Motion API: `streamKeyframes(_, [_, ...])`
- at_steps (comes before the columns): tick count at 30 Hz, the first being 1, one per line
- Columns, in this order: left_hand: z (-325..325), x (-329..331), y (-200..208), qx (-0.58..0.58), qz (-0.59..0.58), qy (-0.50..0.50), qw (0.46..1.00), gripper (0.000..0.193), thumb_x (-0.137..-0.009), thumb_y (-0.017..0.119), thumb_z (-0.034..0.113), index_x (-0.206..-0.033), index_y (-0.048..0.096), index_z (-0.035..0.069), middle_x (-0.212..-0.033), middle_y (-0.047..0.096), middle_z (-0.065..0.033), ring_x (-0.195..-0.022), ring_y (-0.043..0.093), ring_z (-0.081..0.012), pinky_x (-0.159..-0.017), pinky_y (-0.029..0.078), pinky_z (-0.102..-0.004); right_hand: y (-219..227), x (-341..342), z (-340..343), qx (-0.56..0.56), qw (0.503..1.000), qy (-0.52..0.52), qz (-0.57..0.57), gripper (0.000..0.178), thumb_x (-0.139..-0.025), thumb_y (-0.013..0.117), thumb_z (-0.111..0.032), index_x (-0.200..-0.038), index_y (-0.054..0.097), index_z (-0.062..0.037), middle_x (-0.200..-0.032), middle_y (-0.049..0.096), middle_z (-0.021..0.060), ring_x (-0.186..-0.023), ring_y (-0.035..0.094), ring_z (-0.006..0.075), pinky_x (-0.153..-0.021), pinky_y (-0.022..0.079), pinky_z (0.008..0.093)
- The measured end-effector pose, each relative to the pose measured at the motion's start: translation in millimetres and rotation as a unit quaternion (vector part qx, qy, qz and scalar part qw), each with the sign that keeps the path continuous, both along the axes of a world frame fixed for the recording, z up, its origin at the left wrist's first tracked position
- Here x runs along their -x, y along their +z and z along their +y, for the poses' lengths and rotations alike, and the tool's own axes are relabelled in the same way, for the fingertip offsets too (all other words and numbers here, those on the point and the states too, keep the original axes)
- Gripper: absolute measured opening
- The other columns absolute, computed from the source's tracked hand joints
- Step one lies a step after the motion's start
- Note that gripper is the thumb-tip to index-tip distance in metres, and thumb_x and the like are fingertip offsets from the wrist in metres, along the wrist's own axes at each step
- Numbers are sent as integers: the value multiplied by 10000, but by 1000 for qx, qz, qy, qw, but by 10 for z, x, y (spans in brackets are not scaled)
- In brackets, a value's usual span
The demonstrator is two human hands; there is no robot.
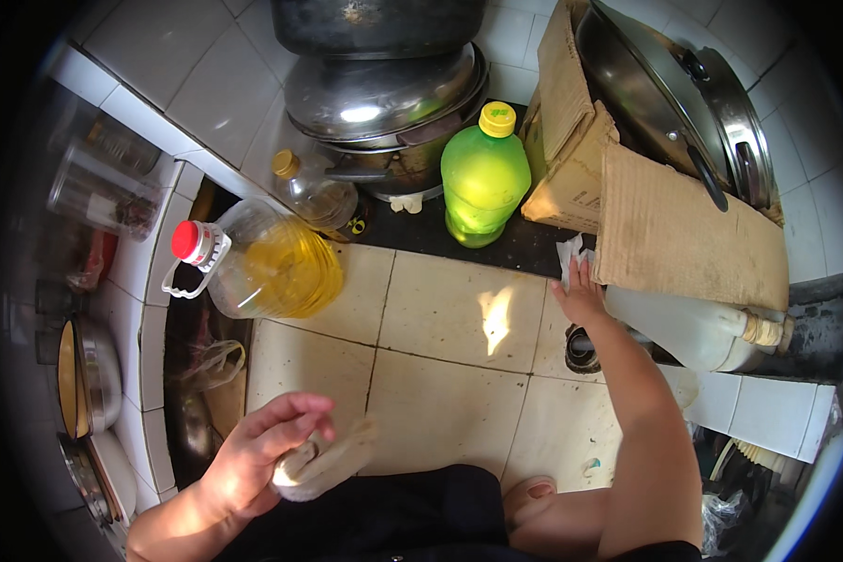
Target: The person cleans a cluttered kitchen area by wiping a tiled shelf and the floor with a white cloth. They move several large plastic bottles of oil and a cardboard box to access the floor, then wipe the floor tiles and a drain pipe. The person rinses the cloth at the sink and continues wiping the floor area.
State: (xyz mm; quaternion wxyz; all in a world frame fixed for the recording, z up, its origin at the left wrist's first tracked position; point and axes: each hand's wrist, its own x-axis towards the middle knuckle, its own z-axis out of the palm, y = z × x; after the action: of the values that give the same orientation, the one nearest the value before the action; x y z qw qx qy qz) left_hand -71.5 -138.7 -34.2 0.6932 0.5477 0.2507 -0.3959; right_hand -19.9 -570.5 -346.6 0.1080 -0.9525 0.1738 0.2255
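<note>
My left hand (270,451) is curled round a crumpled whitish cloth (323,465), over the floor near my lap. The cloth is blurred, and whether it is fabric or paper I cannot tell. Reaching forward on the right, my right hand (581,298) has its fingers stretched out beside the cardboard box. At its fingertips lies a crumpled white tissue (573,251), on the edge of a dark board (412,228). Farther left on that board stands a green bottle with a yellow cap (486,178). A big clear jug of yellow oil (286,267) with a red cap stands on the tiles at the left.
Stacked pots (384,103) stand at the back, next to a darker bottle (318,192). The open cardboard box (693,225) holds pans and lids (660,94). A whitish plastic container (684,328) lies below it, near a round floor drain (583,349). Tiled ledges border both sides.
</note>
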Motion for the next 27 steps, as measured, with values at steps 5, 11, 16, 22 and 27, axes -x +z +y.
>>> streamKeyframes(5, [157, 188, -35, 41, 29, 129, 990, 251, -862, 559, 95, -1098, 540, 9, -845, 585, -93, -745, 570, -162, -673, 471, -250, -58, -140, 165, -23, 986, -126, -110, 797, -904, 319, -550, -1420, 118, 22, -1485, 143, 197, -1383, 109, 319, -1119, 85, 411])
streamKeyframes(11, [136, 85, -122, 17, -58, 92, 994, 250, -862, 575, 121, -1083, 550, 8, -849, 585, -87, -736, 555, -144, -685, 466, -255, -254, -346, 657, -42, 988, 11, -147, 686, -930, 345, -450, -1420, 168, -3, -1520, 39, 89, -1400, 40, 236, -1137, 46, 357])
streamKeyframes(16, [54, 42, -124, 5, -63, 42, 997, 260, -868, 573, 121, -1099, 551, 5, -859, 589, -85, -793, 548, -137, -720, 430, -243, -186, -285, 249, -5, 995, -49, -86, 651, -951, 308, -426, -1416, 173, 9, -1499, 134, 142, -1393, 95, 261, -1130, 74, 368])
streamKeyframes(22, [139, 41, -113, 4, -80, 32, 996, 260, -872, 563, 110, -1105, 544, -5, -876, 595, -98, -801, 550, -139, -735, 421, -238, -22, -200, 228, 23, 987, -108, -114, 671, -938, 326, -436, -1412, 177, 15, -1491, 156, 153, -1390, 107, 272, -1128, 79, 401])
streamKeyframes(27, [116, 33, -146, -10, -78, 7, 997, 256, -883, 552, 104, -1113, 537, -7, -877, 595, -93, -798, 543, -125, -736, 415, -229, -434, -436, 808, -46, 974, 45, -218, 644, -923, 362, -392, -1392, 228, 28, -1481, 176, 171, -1388, 124, 246, -1130, 111, 366])
